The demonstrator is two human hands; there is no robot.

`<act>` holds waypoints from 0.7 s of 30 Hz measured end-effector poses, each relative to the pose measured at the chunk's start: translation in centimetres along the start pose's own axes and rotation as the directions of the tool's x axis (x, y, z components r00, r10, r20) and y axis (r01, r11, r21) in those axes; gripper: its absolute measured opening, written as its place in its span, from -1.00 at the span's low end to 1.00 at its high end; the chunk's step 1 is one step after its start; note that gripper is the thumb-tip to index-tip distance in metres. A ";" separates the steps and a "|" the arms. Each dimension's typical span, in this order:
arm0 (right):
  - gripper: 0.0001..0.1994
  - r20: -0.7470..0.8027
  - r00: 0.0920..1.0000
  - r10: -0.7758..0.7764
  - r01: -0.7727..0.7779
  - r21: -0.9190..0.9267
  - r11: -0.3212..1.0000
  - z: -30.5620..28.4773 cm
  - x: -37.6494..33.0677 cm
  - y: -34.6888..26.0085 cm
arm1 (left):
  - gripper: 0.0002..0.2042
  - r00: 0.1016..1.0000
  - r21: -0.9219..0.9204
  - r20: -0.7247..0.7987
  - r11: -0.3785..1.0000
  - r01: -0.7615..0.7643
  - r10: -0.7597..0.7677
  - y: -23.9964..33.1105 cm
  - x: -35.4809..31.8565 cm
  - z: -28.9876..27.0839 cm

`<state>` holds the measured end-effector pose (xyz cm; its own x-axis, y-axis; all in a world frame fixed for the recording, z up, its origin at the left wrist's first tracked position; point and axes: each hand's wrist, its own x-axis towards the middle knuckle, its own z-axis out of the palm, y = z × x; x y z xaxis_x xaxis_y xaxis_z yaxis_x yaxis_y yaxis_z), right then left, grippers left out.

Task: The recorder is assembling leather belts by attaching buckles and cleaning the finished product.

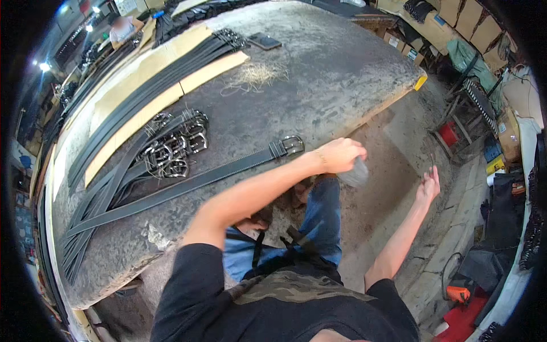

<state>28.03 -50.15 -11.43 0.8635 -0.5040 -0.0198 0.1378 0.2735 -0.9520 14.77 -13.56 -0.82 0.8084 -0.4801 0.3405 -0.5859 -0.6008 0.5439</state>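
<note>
My left hand (341,155) is closed, held just past the table's near edge. From its fingers hangs a crumpled, see-through piece of plastic (356,174), perhaps a small bag. Farther right, over the floor, my right hand (428,186) is raised with its fingers drawn together; whatever it may pinch is too small to name. A black leather belt (199,181) lies lengthwise on the table, its silver buckle (294,145) close to my left wrist. Beyond it sits a pile of black belts with their metal buckles (172,145) heaped together.
A long row of black straps (154,85) lies on cardboard strips across the dark table (336,62). Near them are a phone (264,40) and a tangle of pale strings (257,75). A stool (454,134) and boxes stand right. Another person (122,31) is at the far left.
</note>
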 end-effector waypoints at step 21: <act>-0.78 0.878 0.051 0.476 0.953 -0.185 0.241 31.8 -11.7 -10.0 | -0.67 0.708 0.178 0.662 0.969 0.171 -0.247 2.3 -15.3 -2.5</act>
<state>31.96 -20.94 8.06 0.5354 0.8239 -0.1857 0.7658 -0.5663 -0.3047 1.22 -6.06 -2.86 0.6793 -0.6145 -0.4011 -0.4392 -0.7784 0.4486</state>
